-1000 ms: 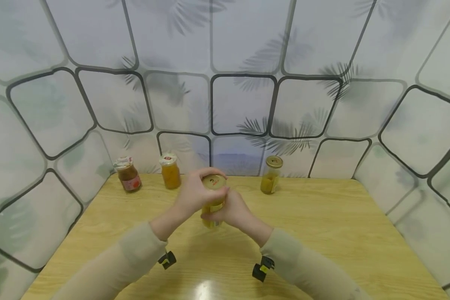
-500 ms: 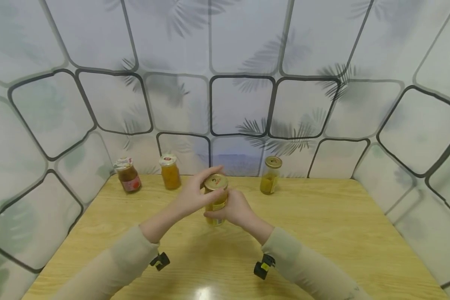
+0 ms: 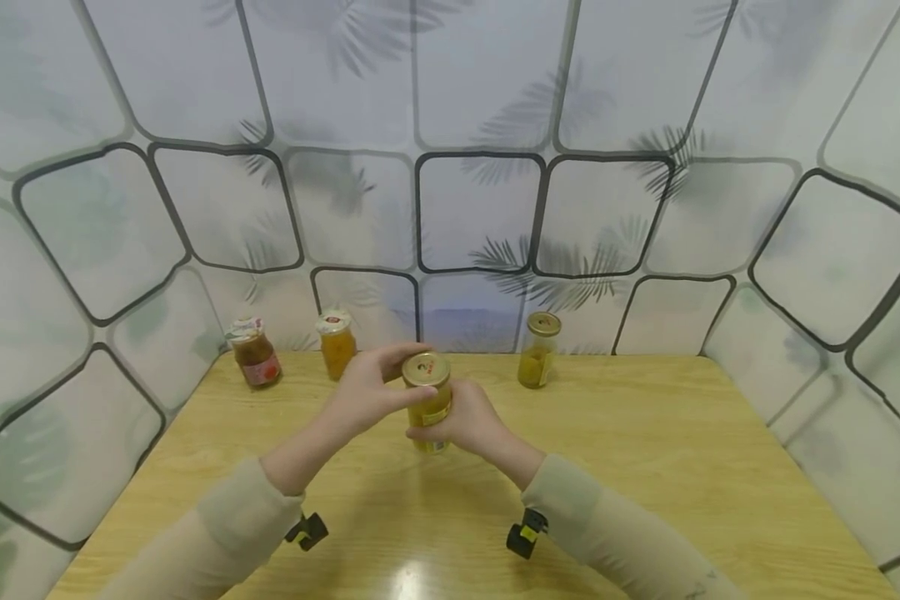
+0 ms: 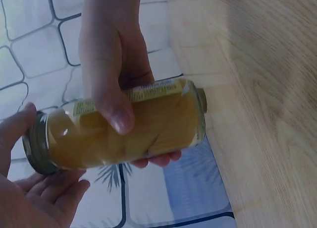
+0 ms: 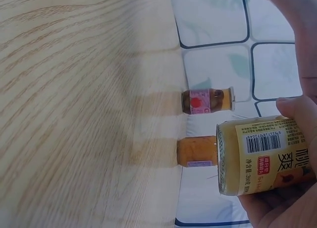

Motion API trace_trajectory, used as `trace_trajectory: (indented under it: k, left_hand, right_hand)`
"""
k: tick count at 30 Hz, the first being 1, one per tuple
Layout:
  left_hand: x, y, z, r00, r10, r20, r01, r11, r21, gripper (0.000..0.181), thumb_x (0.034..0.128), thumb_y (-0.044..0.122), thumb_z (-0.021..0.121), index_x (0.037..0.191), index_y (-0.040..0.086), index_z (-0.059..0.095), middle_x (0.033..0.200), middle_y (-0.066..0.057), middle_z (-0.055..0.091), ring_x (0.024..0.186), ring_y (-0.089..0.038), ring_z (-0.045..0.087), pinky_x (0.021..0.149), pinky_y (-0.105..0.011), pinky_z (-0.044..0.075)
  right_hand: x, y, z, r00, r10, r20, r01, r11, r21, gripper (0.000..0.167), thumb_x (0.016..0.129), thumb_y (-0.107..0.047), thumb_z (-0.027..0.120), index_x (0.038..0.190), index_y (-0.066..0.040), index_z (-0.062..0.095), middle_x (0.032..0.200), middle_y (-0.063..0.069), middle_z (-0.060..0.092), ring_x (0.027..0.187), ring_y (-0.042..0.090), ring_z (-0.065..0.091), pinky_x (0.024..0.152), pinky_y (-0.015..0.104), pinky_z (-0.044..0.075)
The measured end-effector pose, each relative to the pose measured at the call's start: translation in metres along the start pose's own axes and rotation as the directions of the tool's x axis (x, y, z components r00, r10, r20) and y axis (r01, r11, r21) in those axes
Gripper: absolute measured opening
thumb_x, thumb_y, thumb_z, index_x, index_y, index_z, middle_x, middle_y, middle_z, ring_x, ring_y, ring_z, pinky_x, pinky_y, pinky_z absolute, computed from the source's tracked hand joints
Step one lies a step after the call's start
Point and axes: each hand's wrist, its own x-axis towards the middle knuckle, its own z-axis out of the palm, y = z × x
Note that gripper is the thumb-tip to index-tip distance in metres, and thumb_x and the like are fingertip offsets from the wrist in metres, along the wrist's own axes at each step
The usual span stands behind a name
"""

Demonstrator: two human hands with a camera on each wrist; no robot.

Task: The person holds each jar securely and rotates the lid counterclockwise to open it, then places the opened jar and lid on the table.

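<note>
A tall glass jar of yellow fruit (image 3: 431,407) with a gold lid (image 3: 426,369) is held up over the table in the head view. My right hand (image 3: 474,421) grips the jar's body, thumb across its front. My left hand (image 3: 360,392) is at the top, thumb and fingers on opposite sides of the lid, with a gap between palm and lid. In the left wrist view, the left thumb meets the lid's edge. The jar's yellow label (image 5: 265,153) with a barcode shows in the right wrist view.
On the wooden table (image 3: 645,467), a jar with a pink label (image 3: 257,358) and an orange jar (image 3: 337,346) stand back left. Another gold-lidded fruit jar (image 3: 538,354) stands back right. A patterned cloth wall (image 3: 480,217) encloses the back and sides.
My left hand has loosened its wrap on the lid, and its wrist has drawn left and down. The right hand keeps its grip; the jar has shifted slightly.
</note>
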Motion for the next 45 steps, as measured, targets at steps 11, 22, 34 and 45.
trace_trajectory:
  k: [11, 22, 34, 45]
  left_hand:
    - [-0.004, 0.005, 0.006, 0.985, 0.002, -0.172, 0.005, 0.999, 0.037, 0.057, 0.0863, 0.014, 0.09, 0.138, 0.004, 0.069, 0.137, -0.016, 0.073, 0.127, -0.034, 0.07, 0.108, -0.051, 0.057]
    - [-0.003, 0.007, -0.001, 0.979, -0.027, -0.202, 0.033, 0.999, 0.029, 0.056, 0.087, 0.014, 0.089, 0.138, 0.004, 0.069, 0.135, -0.016, 0.074, 0.125, -0.034, 0.072, 0.105, -0.05, 0.059]
    - [-0.007, 0.001, -0.01, 0.98, -0.027, -0.195, 0.032, 0.999, 0.022, 0.055, 0.0888, 0.015, 0.088, 0.139, 0.006, 0.068, 0.138, -0.015, 0.072, 0.129, -0.035, 0.07, 0.108, -0.052, 0.057]
    - [-0.03, -0.008, -0.024, 0.966, -0.128, -0.226, 0.152, 0.984, 0.091, 0.056, 0.094, 0.023, 0.083, 0.145, 0.01, 0.064, 0.151, -0.016, 0.063, 0.138, -0.039, 0.062, 0.115, -0.055, 0.051]
  right_hand:
    - [0.003, 0.0, 0.001, 0.999, 0.036, 0.012, -0.036, 0.999, -0.026, 0.053, 0.081, -0.023, 0.094, 0.126, -0.007, 0.071, 0.117, 0.01, 0.079, 0.107, 0.029, 0.075, 0.09, 0.043, 0.063]
    - [0.003, 0.004, 0.0, 0.999, 0.052, 0.01, -0.052, 0.999, -0.008, 0.05, 0.08, -0.021, 0.095, 0.122, -0.007, 0.071, 0.111, 0.008, 0.078, 0.099, 0.022, 0.074, 0.086, 0.037, 0.062]
    - [0.004, 0.003, 0.001, 0.999, 0.031, 0.01, -0.031, 0.999, -0.017, 0.05, 0.079, -0.021, 0.095, 0.12, -0.006, 0.071, 0.108, 0.007, 0.079, 0.095, 0.019, 0.074, 0.082, 0.033, 0.061]
    - [0.004, 0.004, 0.002, 0.999, 0.049, 0.005, -0.049, 0.999, 0.012, 0.044, 0.079, -0.02, 0.096, 0.113, -0.008, 0.072, 0.101, 0.005, 0.077, 0.087, 0.013, 0.07, 0.079, 0.033, 0.06]
